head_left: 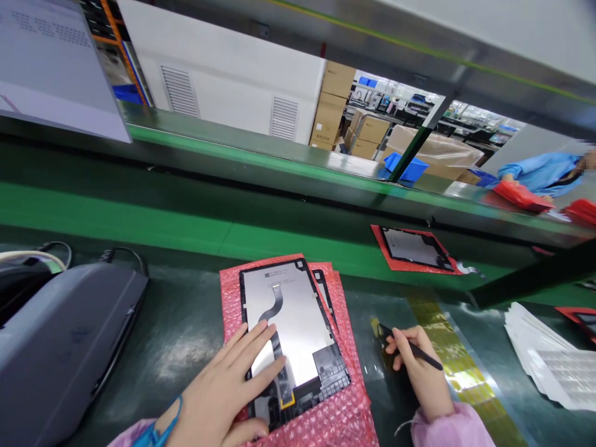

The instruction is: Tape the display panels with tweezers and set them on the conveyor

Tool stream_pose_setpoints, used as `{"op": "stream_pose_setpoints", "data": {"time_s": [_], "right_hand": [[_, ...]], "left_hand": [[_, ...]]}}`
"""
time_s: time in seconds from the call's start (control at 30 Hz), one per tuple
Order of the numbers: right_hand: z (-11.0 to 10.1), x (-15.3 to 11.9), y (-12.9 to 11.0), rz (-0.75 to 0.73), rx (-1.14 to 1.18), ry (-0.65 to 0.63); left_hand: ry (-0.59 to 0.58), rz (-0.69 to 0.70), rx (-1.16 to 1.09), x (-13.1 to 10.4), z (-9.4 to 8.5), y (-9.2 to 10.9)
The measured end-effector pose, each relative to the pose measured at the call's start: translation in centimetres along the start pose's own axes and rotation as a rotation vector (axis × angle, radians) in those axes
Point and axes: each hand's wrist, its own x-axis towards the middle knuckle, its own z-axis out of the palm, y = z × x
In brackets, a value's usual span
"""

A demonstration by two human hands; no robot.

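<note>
Fingers spread, my left hand (233, 385) lies on the lower left of a flat screen panel (298, 310) with a silver back and a dark ribbon cable (274, 307). Under the panel are red bubble-wrap sheets (351, 354) and part of a second panel (322, 288). To the right, my right hand (414, 366) is closed around a black pen-like tool (426, 356), probably tweezers. A small yellowish film piece (375, 324) is at the tool's tip. A strip of amber film pieces (459, 366) lies right of my right hand.
A grey machine (79, 347) with cables stands at the left. Another panel on red wrap (416, 248) lies at the back right. White sheets (549, 360) and a dark green post (535, 273) are at the right. Beyond the ledge, a person in blue (540, 174) handles red wrap.
</note>
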Motion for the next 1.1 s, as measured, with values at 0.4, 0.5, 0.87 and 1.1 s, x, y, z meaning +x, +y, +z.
{"op": "stream_pose_setpoints", "data": {"time_s": [0.4, 0.5, 0.87, 1.1], "right_hand": [[0.08, 0.39, -0.57, 0.001, 0.037, -0.04], [0.2, 0.31, -0.52, -0.012, 0.058, -0.004], [-0.02, 0.29, -0.37, -0.011, 0.016, 0.014], [-0.05, 0.11, -0.39, -0.011, -0.011, 0.012]], "left_hand": [[-0.004, 0.021, -0.008, 0.08, 0.11, -0.14], [-0.005, 0.021, -0.025, 0.04, 0.08, -0.25], [-0.003, 0.017, -0.038, 0.02, 0.12, -0.33], [0.0, 0.032, 0.029, 0.06, 0.24, -0.19]]}}
